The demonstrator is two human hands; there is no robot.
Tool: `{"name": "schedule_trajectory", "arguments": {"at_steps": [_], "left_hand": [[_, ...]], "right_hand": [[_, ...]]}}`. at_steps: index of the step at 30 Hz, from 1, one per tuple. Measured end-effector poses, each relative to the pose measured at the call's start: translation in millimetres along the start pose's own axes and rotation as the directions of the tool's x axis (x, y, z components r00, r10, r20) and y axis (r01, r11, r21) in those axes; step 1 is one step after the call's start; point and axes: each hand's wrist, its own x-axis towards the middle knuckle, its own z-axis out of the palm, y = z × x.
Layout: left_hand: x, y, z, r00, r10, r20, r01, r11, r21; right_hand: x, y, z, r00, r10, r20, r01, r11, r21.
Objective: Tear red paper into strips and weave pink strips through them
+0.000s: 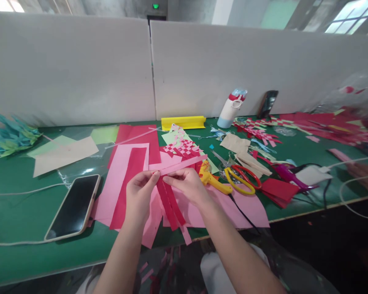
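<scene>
My left hand (141, 188) pinches the left end of a narrow pink strip (187, 163) and the tops of red strips (171, 204). Close beside it, my right hand (187, 183) holds the same pink strip between thumb and fingers. The red strips hang down below my fingers, side by side. Under and around both hands lie pink sheets (227, 206) and a long red piece (127, 192). Just beyond my right hand are a woven pink and red checked piece (184, 148) and a yellow glue gun (213, 179).
A phone (75, 208) lies at the left. Scissors (239, 175), folded red paper (279, 192) and a purple tool (290, 175) are at the right. A bottle (232, 109) stands before the white partition (251, 65). Another person's hand (360, 173) is at the far right.
</scene>
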Motion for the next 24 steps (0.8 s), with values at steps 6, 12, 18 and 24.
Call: {"name": "schedule_trajectory", "arguments": {"at_steps": [6, 12, 18, 24], "left_hand": [[0.0, 3.8, 1.8, 0.999, -0.01, 0.04, 0.009, 1.0, 0.013], [1.1, 5.6, -0.4, 1.0, -0.011, 0.021, 0.011, 1.0, 0.024], [9.8, 19.5, -15.7, 0.987, 0.048, -0.153, -0.049, 0.999, -0.007], [18.4, 40.8, -42.5, 0.946, 0.082, -0.312, -0.095, 0.995, -0.028]], "right_hand": [[-0.5, 3.3, 1.0, 1.0, -0.001, 0.01, 0.001, 1.0, 0.024], [-0.1, 4.0, -0.1, 0.999, 0.002, 0.046, 0.0, 0.999, -0.044], [0.6, -4.9, -19.6, 0.998, -0.046, 0.037, 0.05, 0.992, -0.113], [-4.2, -4.5, -35.4, 0.999, 0.023, 0.043, 0.0, 0.883, -0.47]]}}
